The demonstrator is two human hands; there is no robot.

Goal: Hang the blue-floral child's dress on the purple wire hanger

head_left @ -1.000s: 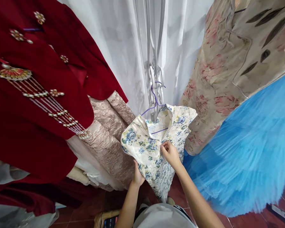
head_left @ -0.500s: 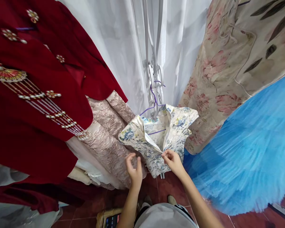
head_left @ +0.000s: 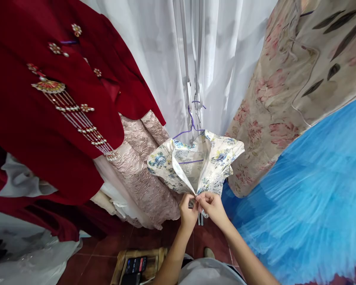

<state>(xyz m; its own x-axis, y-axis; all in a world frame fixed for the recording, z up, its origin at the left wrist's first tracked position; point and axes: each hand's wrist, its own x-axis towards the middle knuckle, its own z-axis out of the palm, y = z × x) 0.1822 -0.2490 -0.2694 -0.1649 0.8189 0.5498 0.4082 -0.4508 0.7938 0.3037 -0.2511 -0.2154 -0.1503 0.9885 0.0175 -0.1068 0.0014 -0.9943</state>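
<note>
A small white blouse (head_left: 162,159) with a blue and yellow flower print hangs on a purple wire hanger (head_left: 192,123). Its front gapes in a V from the neck, and the two edges meet at the bottom of that V. There my left hand (head_left: 190,209) pinches the cloth, thumb and forefinger together. Right beside it my right hand (head_left: 211,205) grips the same spot, its fingertips touching those of the left. Whatever fastening lies between the fingertips is too small to make out. Both hands cover the lower part of the blouse.
The hanger hooks onto a white metal stand (head_left: 199,91) before a white curtain (head_left: 225,51). Left hang a red velvet jacket (head_left: 86,95) and a pink brocade skirt (head_left: 142,174). Right are a floral dress (head_left: 264,107) and blue tulle (head_left: 308,186). A phone (head_left: 135,265) lies on a wooden stool (head_left: 161,257).
My left hand, apart from the blouse before, has come right and now pinches it beside my right hand. My right hand has kept its hold. The view has shifted slightly.
</note>
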